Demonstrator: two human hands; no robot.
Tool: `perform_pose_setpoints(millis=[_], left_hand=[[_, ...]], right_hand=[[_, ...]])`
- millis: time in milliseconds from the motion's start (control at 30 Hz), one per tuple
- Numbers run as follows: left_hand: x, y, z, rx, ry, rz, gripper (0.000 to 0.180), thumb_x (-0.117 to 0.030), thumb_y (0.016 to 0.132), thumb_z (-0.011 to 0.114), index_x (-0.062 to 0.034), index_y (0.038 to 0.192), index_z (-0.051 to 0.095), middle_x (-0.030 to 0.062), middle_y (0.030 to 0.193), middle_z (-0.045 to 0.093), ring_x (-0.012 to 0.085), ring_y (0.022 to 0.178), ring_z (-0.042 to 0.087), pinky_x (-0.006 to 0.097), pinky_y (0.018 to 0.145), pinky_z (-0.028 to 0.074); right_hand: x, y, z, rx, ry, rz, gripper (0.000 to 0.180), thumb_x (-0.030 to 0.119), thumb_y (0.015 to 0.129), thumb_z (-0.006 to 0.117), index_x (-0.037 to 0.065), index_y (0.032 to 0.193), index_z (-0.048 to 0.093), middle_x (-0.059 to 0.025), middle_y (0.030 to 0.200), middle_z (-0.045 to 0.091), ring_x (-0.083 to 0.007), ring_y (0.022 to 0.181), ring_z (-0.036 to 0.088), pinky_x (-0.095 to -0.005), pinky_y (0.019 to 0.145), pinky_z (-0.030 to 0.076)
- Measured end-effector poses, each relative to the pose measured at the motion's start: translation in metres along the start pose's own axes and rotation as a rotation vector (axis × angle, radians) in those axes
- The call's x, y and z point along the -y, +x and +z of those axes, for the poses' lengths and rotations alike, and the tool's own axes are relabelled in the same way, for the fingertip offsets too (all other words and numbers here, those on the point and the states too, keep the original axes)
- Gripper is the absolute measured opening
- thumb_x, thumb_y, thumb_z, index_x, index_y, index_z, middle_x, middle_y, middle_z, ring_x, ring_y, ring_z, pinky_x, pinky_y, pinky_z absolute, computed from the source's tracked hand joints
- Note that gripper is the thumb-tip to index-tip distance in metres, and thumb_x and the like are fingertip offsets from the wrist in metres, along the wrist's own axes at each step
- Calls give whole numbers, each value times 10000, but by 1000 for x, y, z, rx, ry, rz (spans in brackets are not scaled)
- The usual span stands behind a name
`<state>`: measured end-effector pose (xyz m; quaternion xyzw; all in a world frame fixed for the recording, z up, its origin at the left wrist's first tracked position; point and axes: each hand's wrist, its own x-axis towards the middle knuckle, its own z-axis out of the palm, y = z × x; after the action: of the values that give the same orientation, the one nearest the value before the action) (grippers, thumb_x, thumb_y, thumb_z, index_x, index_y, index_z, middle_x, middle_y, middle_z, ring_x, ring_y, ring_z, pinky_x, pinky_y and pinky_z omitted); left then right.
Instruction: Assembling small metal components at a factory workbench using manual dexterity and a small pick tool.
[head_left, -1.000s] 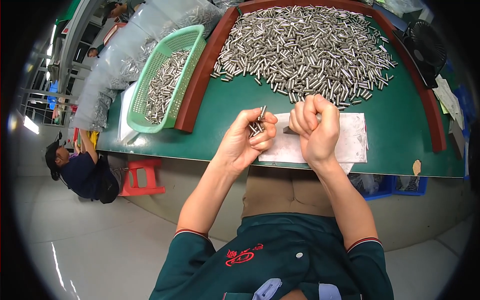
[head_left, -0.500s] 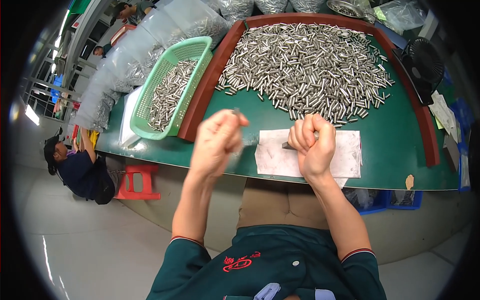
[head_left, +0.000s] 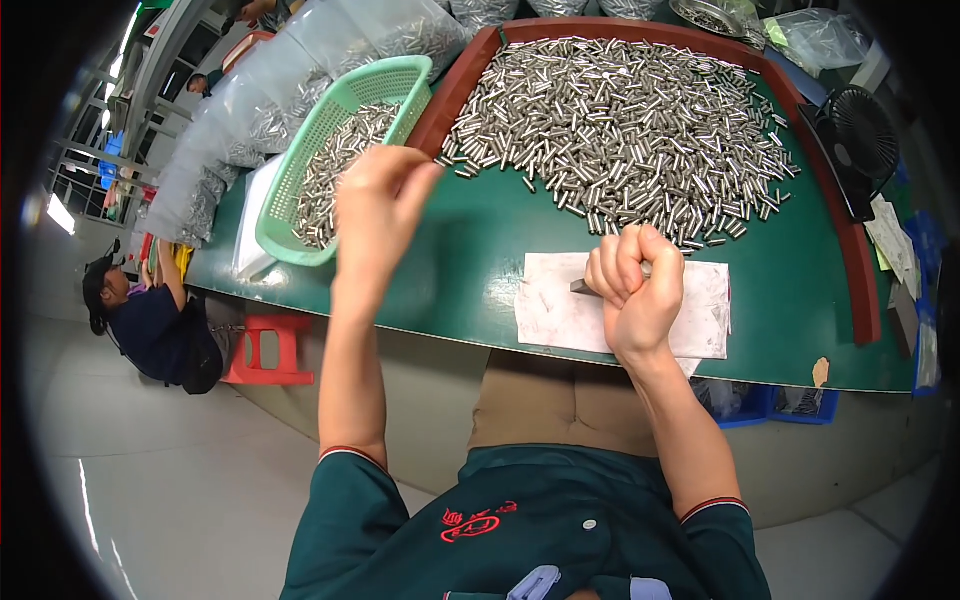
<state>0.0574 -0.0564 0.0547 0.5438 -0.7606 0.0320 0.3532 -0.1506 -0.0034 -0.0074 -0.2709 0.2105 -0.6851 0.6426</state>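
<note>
My left hand [head_left: 378,205] is over the right rim of the green perforated basket [head_left: 283,245], its thumb apart from the bent fingers. No piece shows in it, though the far side of the fingers is hidden. Inside the basket lie many small metal pins [head_left: 325,190]. My right hand [head_left: 638,285] is closed in a fist above a stained white cloth [head_left: 550,320]. A dark grey bar-like piece [head_left: 582,287] pokes out of its left side; the rest is covered by the fingers. Beyond that fist spreads a large heap of short shiny metal pins [head_left: 620,130] on the green table.
A reddish-brown raised border [head_left: 455,90] frames the heap. Bags of metal parts [head_left: 270,125] line the left and back. To the right stands a black fan [head_left: 855,135]. Blue bins [head_left: 805,403] sit below the table edge. A seated person [head_left: 160,330] works at far left.
My left hand has moved left and away from me, from above the table to the basket's rim; the small metal piece at its fingertips no longer shows. My right fist keeps its place over the cloth.
</note>
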Motion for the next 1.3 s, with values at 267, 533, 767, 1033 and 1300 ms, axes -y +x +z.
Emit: perform_pose_setpoints(millis=[267,533,767,1033,1300], left_hand=[[-10,-6,77,225,-98,-2,319,-236,618,722,15,718,552,173,707,560,331,671,555,403,605,439],[-6,-24,78,153,-227,-14,221,-122,648,680,5,746,528,119,660,524,276,599,526,367,546,420],[-17,-19,69,452,-1114,-540,182,-50,715,617,36,864,557,11,710,554,62,625,518,202,592,444],[-19,-17,66,536,-1069,-667,151,1,792,550,29,939,571,90,828,617,109,742,577,224,682,465],[-20,-19,64,570,-1097,-659,147,-14,820,521,39,948,570,94,844,610,101,731,556,222,687,458]], right_hand=[[1,-3,5,0,93,17,389,178,867,308,99,488,272,7,417,233,-75,380,163,-242,389,155],[0,-10,11,30,27,36,393,228,863,313,113,491,259,23,419,220,-79,377,159,-243,402,165],[3,-6,9,-9,25,34,388,231,854,317,109,490,261,19,423,231,-90,382,176,-254,417,180],[0,2,-2,-23,66,45,379,186,848,302,92,482,272,3,410,249,-84,385,181,-252,405,182],[4,0,-2,-41,73,82,369,187,832,316,93,478,272,-1,408,253,-87,384,181,-255,402,177]])
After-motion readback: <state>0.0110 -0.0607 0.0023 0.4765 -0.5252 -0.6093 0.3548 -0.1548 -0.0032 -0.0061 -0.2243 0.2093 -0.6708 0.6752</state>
